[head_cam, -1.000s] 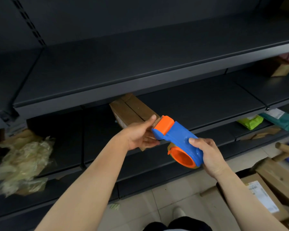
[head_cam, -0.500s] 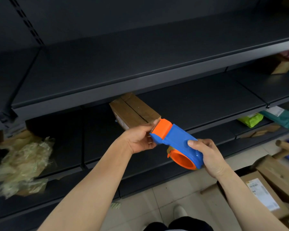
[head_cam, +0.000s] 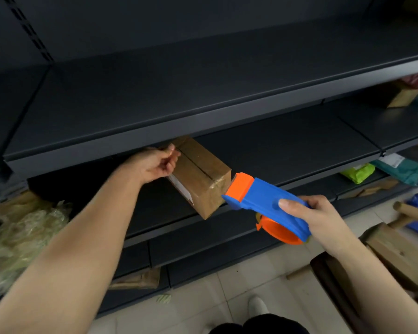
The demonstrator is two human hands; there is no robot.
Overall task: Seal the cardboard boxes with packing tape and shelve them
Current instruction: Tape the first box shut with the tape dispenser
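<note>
A brown cardboard box [head_cam: 203,174] lies at an angle on the middle shelf [head_cam: 287,150], its near corner over the shelf's front edge. Glossy clear tape shows along its top seam and near end. My left hand [head_cam: 155,162] is at the box's far top edge, with curled fingers pinching what looks like the shiny end of the tape. My right hand [head_cam: 307,215] grips the blue and orange tape dispenser [head_cam: 263,201], whose orange mouth sits just off the box's near right corner.
The dark upper shelf [head_cam: 203,97] overhangs the box. Crumpled plastic wrap [head_cam: 22,235] lies at the left. A green packet [head_cam: 358,172] and a teal packet [head_cam: 401,168] lie at the right. Open cardboard boxes [head_cam: 396,256] and a cardboard tube [head_cam: 413,210] stand on the floor.
My left hand left the dispenser's mouth and moved up and away to the box's far end. My right hand drew the dispenser right and down, clear of the box's near corner.
</note>
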